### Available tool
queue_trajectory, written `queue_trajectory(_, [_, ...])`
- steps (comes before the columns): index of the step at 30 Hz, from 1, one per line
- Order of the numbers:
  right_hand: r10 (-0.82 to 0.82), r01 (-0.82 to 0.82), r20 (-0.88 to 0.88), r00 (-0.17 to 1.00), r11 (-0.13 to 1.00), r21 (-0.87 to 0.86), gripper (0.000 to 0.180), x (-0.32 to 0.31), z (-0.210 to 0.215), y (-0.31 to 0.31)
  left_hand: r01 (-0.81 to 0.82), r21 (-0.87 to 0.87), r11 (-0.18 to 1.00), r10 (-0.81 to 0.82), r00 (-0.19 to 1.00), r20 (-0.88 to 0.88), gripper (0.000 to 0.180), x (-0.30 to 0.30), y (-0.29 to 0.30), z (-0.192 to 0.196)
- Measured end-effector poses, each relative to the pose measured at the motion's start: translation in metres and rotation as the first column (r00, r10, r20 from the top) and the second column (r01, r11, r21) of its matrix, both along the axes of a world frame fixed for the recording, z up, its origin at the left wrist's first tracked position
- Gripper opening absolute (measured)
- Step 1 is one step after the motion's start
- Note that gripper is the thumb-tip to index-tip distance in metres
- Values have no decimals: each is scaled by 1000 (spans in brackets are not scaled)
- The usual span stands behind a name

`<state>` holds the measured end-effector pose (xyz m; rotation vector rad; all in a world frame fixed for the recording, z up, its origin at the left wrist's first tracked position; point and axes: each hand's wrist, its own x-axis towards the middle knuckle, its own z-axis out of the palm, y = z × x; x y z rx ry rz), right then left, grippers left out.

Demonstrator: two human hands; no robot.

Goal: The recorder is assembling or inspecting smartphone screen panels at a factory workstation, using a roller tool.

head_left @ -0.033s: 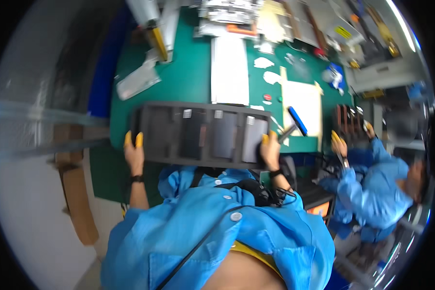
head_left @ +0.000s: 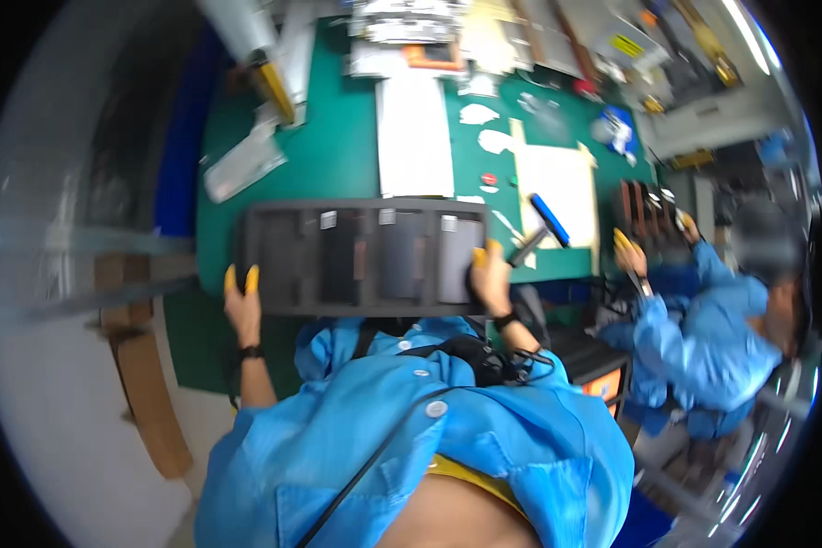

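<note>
Front and centre is a dark grey tray (head_left: 361,256), a long moulded rack with a row of upright slots, held level just above the near edge of the green surface (head_left: 338,155). Flat dark and grey panels sit in several slots, each with a small pale tag at its top. The left hand (head_left: 242,306) grips the tray's left end, yellow-capped fingertips (head_left: 231,279) curled up against the side wall. The right hand (head_left: 490,281) clamps the right end, yellow fingertips hooked over the rim by the last slot. Both wrists wear dark bands, and blue coat sleeves run back toward the lower edge.

Just beyond the tray, a long white sheet (head_left: 414,137) lies flat on the surface. To its right sits a cream sheet (head_left: 557,183), with a blue-handled tool (head_left: 548,219) lying slantwise at its near corner. A clear plastic bag (head_left: 244,166) rests off to the left, well apart from the tray. Further right, another person in a blue coat (head_left: 703,338) bends over a second rack (head_left: 647,208), one yellow-tipped hand (head_left: 628,256) beside it.
</note>
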<state>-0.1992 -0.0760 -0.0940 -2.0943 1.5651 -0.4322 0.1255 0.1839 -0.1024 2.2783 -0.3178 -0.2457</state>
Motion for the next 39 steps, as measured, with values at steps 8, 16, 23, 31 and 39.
queue_trajectory(8, [118, -143, 107, 987, 953, 267, 32, 22, 7, -9, -165, -26, 986, 150, 944, -293, 33, 9, 39, 3])
queue_trajectory(16, [-334, 328, -50, 941, 940, -97, 27, -117, 0, -175, -286, 348, 893, 109, 887, 448, 36, -29, -59, 48])
queue_trajectory(23, [-480, 417, -216, 850, 865, -278, 20, -229, -46, -260, 442, -411, 797, -494, 869, -23, 25, -150, -237, 72])
queue_trajectory(31, [-316, 273, -226, 922, 941, -199, 16, -213, -1, -245, 453, -537, 711, -656, 155, -738, 30, -285, -324, 85])
queue_trajectory(39, [314, -359, 256, 914, 921, 153, 26, -127, 106, -111, -138, -582, 802, -594, -290, -750, 36, -315, -328, 65])
